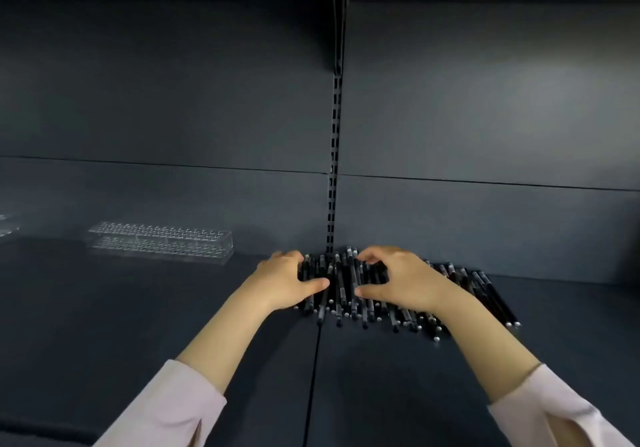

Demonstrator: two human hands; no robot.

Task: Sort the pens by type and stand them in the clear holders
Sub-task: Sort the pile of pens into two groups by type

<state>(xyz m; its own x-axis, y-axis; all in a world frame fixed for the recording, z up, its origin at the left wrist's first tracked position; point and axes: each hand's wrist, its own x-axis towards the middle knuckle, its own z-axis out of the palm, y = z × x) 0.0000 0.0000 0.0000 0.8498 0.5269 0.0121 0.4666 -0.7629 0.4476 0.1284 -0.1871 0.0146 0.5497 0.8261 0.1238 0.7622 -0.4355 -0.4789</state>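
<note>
Head view: hands, left [284, 282] and right [405, 282], curl round the pens [342, 283], clear holder [159, 242] well apart

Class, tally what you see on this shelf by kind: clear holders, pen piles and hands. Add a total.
Clear holders: 2, one cut off at the left edge
Pile of black pens: 1
Hands: 2, left hand, right hand
Total: 5

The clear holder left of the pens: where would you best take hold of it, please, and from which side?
Probably from above, pinching the clear holder across its narrow width near the middle: it is long and lies flat, so an end grip might tilt it. The left hand is nearer.
</note>
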